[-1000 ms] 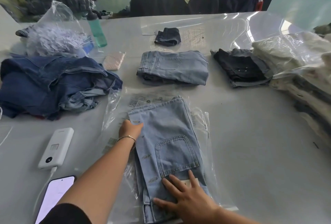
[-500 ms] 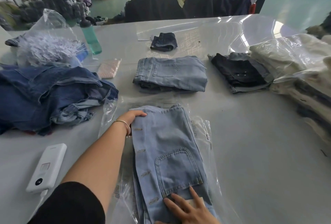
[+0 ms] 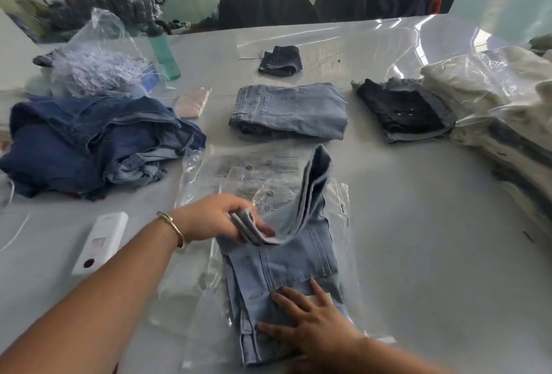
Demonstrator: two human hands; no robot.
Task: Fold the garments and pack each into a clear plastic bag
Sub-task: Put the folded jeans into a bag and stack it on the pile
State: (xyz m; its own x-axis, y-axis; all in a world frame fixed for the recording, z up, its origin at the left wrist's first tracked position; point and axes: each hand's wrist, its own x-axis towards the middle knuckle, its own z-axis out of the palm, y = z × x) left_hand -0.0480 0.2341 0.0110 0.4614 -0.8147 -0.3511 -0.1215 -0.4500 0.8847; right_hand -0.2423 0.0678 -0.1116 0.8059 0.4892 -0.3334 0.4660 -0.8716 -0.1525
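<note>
Light blue jeans [image 3: 286, 266] lie lengthwise on a clear plastic bag [image 3: 257, 170] spread flat on the grey table. My left hand [image 3: 215, 218], with a gold bracelet on the wrist, grips the far end of the jeans and holds it lifted and folded back toward me. My right hand [image 3: 310, 320] lies flat with fingers spread on the near end of the jeans, pressing it down. Another folded light blue pair [image 3: 289, 110] lies further back. A folded black garment [image 3: 400, 110] sits to its right.
A heap of dark blue jeans [image 3: 89, 140] lies at the left. Bagged pale garments [image 3: 501, 122] are stacked at the right edge. A white power bank [image 3: 100, 242], a green bottle [image 3: 164, 54], a bag of white tags [image 3: 98, 66] and a small dark garment [image 3: 280, 60] also sit on the table.
My left hand has taken hold of the far end of the light blue jeans and pulled it up and back toward me. The right hand stays pressed on the near end.
</note>
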